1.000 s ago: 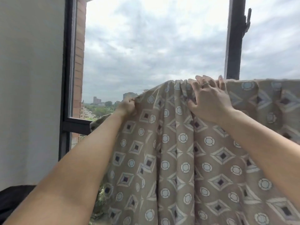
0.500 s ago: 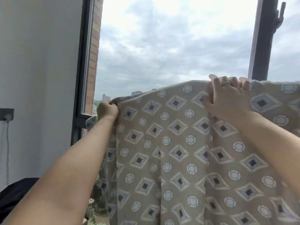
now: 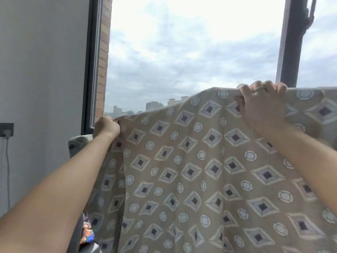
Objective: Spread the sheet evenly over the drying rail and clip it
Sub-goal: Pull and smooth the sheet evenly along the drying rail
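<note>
A tan sheet (image 3: 191, 161) printed with diamonds and circles hangs in front of the open window, filling the lower right. My left hand (image 3: 106, 127) grips its top edge at the left end, close to the window frame. My right hand (image 3: 262, 105), a ring on one finger, is curled over the top edge further right and higher. Between the two hands the edge runs taut and slopes down to the left. The drying rail is hidden under the cloth. No clip is in view.
A grey wall (image 3: 42, 79) with a socket and cable (image 3: 7, 132) stands at the left. The dark window frame (image 3: 91, 66) and a brick strip sit beside my left hand. Another frame post (image 3: 290, 42) rises at the upper right. Colourful cloth (image 3: 87, 232) lies below left.
The bunched folds between my hands have been pulled flat. My left hand has drawn the sheet's edge leftward toward the window frame, and my right hand has shifted right along the top.
</note>
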